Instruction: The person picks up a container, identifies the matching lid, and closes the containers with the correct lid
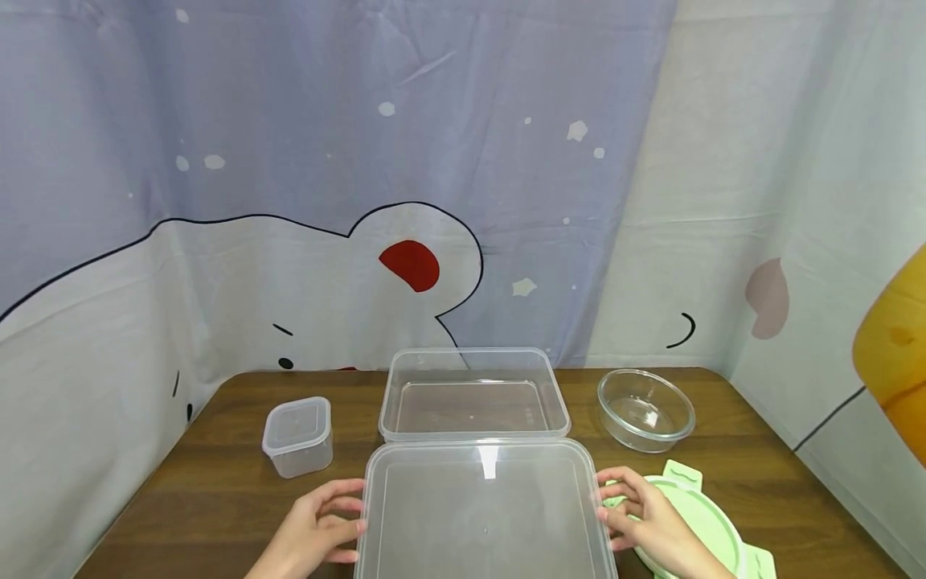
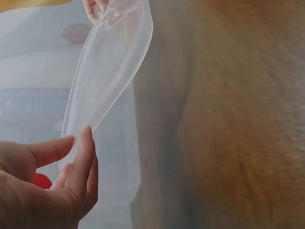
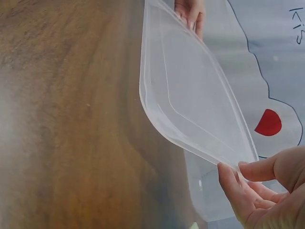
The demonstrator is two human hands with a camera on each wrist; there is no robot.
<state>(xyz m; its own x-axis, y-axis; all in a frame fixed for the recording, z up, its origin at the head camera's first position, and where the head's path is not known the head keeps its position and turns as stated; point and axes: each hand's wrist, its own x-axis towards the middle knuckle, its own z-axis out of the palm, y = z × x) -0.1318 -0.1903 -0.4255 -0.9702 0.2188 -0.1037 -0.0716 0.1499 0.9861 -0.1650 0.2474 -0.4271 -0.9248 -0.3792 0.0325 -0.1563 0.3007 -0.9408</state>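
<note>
A large clear plastic lid (image 1: 485, 507) with rounded corners is held up between both hands, tilted, at the front of the table. My left hand (image 1: 318, 527) pinches its left edge between thumb and fingers. On the opposite edge, my right hand (image 1: 644, 515) grips the rim the same way, as the right wrist view shows with the lid (image 3: 195, 90) at the fingertips. Directly behind the lid stands a rectangular clear plastic container (image 1: 473, 406), uncovered, its front rim meeting the lid's far edge in the head view.
A small lidded plastic box (image 1: 298, 438) stands at the left on the wooden table (image 1: 195, 498). At the right is a round glass bowl (image 1: 644, 418). A green round lid with tabs (image 1: 698, 515) lies partly under my right forearm. A printed curtain (image 1: 304, 121) hangs behind.
</note>
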